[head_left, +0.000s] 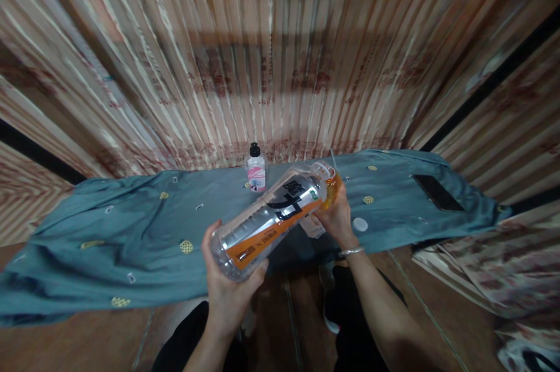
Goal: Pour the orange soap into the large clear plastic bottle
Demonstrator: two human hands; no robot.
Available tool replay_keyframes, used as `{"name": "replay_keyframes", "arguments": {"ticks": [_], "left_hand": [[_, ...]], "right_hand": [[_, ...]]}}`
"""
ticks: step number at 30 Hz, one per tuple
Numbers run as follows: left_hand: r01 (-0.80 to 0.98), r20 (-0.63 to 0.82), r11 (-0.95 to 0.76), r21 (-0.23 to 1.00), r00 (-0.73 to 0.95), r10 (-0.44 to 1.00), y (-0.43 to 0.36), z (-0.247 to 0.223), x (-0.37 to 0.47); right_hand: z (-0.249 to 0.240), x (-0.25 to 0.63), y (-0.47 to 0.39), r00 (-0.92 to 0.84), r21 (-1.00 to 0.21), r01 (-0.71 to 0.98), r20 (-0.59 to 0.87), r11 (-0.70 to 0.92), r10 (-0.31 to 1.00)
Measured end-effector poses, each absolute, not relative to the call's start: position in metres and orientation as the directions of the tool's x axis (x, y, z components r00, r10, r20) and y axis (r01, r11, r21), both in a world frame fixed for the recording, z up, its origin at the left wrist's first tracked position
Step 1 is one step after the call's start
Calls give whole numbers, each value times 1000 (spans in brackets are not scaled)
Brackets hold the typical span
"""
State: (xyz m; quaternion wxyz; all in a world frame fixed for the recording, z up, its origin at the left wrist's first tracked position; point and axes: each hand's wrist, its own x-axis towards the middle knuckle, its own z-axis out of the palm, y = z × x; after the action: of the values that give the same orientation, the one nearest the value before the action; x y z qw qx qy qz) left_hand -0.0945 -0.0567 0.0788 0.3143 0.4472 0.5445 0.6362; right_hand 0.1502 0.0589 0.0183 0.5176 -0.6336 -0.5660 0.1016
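My left hand point(231, 296) is wrapped round the base of a large clear plastic bottle point(266, 220) with a silver, orange and black label. The bottle lies tilted across the view, its uncapped-looking mouth end at the upper right. There, my right hand point(338, 214) has its fingers closed round a small see-through cup point(333, 185) that looks amber, right at the bottle's mouth. A thin pale stick or straw rises beside it. The bottle's neck partly hides the cup, so its full shape cannot be made out. On the cloth near my right hand lies a round white cap point(360, 224).
A small bottle point(256, 174) with a black cap and pink label stands at the back of the cloth-covered bench point(144, 214). Under the large bottle lies a pale crumpled piece point(314, 227). A dark phone point(437, 192) rests at the right. Patterned curtains point(271, 69) hang close behind.
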Motion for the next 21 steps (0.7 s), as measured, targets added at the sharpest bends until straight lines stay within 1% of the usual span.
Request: {"name": "replay_keyframes", "arguments": {"ticks": [4, 11, 21], "left_hand": [[61, 213, -206, 977, -411, 887, -58, 81, -88], [53, 225, -223, 973, -396, 890, -58, 81, -87], [-37, 176, -202, 979, -354, 918, -60, 80, -86]], "right_hand": [[23, 150, 58, 334, -818, 551, 400, 167, 854], [26, 149, 56, 337, -827, 539, 387, 161, 858], [18, 150, 57, 378, -776, 621, 423, 113, 823]]}}
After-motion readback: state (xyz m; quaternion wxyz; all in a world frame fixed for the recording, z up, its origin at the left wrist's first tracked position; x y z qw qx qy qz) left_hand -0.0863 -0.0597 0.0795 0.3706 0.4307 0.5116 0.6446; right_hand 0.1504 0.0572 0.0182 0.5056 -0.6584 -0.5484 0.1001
